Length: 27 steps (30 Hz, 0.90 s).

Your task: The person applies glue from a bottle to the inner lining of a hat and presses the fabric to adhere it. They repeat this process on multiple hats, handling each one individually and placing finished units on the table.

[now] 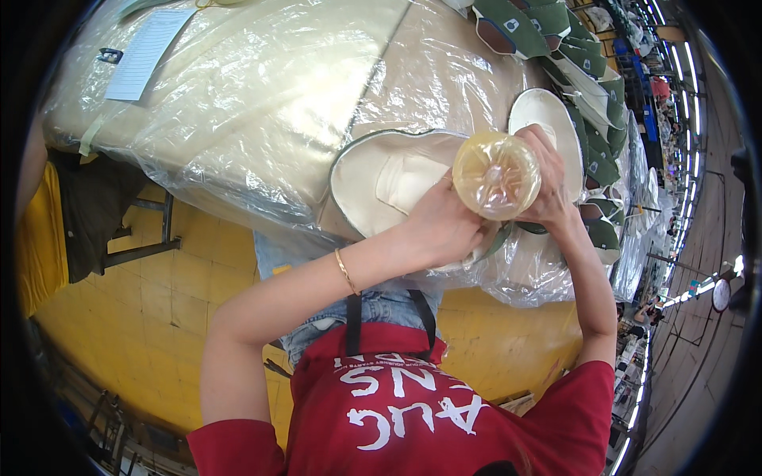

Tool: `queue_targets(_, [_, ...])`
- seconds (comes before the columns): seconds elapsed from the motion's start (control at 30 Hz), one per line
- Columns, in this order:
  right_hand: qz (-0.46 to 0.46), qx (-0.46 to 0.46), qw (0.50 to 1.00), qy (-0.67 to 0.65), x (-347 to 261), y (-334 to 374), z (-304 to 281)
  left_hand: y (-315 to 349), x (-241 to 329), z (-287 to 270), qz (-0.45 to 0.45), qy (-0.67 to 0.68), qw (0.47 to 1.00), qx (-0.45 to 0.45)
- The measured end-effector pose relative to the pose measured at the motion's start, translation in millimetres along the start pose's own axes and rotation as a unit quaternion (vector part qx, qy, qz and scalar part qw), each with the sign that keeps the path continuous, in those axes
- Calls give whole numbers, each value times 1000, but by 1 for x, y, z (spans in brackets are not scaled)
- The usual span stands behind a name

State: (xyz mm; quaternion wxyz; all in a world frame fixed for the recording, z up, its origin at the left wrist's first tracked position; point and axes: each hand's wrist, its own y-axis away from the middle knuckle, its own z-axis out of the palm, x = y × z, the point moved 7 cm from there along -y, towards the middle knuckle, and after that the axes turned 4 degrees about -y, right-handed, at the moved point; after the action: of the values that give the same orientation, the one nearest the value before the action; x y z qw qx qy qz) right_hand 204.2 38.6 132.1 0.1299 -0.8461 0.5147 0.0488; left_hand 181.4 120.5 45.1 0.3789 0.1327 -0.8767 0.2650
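Close below the camera, a translucent yellowish plastic bottle (496,176) shows its base. My right hand (548,170) wraps round its far side, and most of those fingers are behind it. Just left of the bottle, my left hand (452,226) is closed on the right end of a cream fabric piece (369,190) with a dark green edge and a stitched patch inside. The bottle hides part of this piece and of my left fingertips. Beyond my right hand lies another cream rounded piece (556,115).
Clear plastic sheeting (262,103) covers the work table. Green and cream fabric pieces (591,87) are heaped at its right. A written paper slip (151,51) lies at the far left. A dark metal stool (151,246) stands on the yellow floor (159,317). Another person's yellow clothing (44,238) shows at left.
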Motion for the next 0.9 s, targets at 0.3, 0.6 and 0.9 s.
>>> queue_targets(0.3, [113, -92, 984, -100, 11, -15, 5, 2, -1, 20, 10, -101, 986, -133])
queue_targets(0.6, [368, 145, 875, -279, 67, 10, -12, 9, -1, 28, 35, -180, 978, -102])
queue_targets(0.9, [413, 315, 602, -607, 89, 6, -6, 10, 0, 29, 39, -190, 978, -78])
